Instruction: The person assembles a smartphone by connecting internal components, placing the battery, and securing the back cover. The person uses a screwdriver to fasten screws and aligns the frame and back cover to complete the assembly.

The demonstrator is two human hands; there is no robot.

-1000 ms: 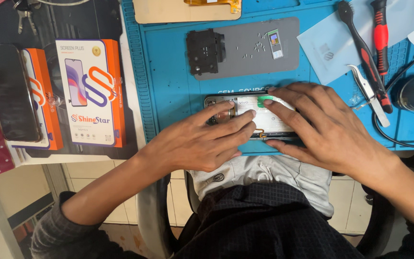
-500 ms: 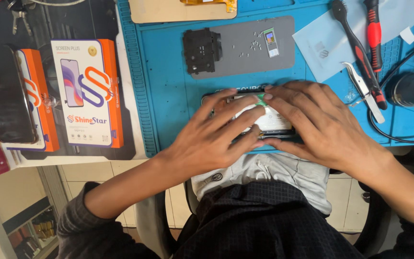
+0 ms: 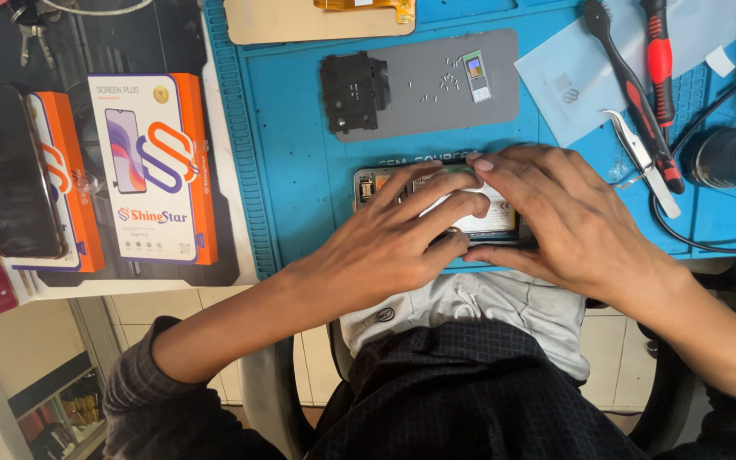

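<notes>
Starting at the far left, I count one bunch of keys (image 3: 29, 32) at the top, one dark phone (image 3: 6, 170) lying face up, and two orange-and-white screen boxes (image 3: 153, 166) side by side, the left one half hidden under that phone. On the blue work mat (image 3: 291, 170) there is one grey magnetic pad (image 3: 423, 81), and on it one black cover plate (image 3: 353, 89), one small SIM tray (image 3: 476, 75) and a scatter of tiny screws too small for me to count.

My left hand (image 3: 393, 243) lies flat, fingers spread, pressing on the opened phone (image 3: 368, 186) at the mat's near edge; my right hand (image 3: 560, 213) presses on its other end, fingertips meeting the left's. Neither hand is clenched or grasping: both bear down with open palms.

Further right I see two screwdrivers, one black (image 3: 623, 68) and one red (image 3: 659, 60), and one pair of tweezers (image 3: 641, 153).

Against the frame half a second back, both hands sit a little nearer me on the phone, which has slid slightly toward the mat's edge.
</notes>
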